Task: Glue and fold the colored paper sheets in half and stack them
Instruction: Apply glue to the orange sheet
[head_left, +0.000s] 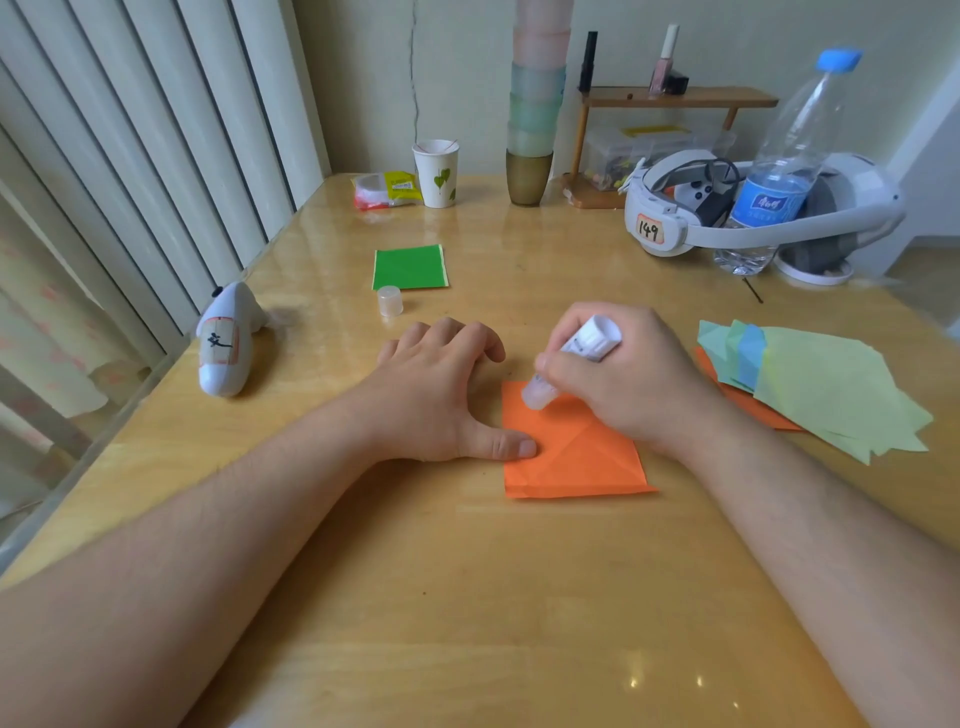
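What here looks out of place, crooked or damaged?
Two things. The paper pile on the right is untidy: its sheets are fanned out with corners pointing different ways. The orange sheet being glued already carries diagonal creases. Also, the glue cap stands apart, by the green sheet. Nothing looks spilled.

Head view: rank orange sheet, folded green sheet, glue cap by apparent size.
1. orange sheet, partly covered by the right hand
2. folded green sheet, farther away, so true size is unsure
3. glue cap
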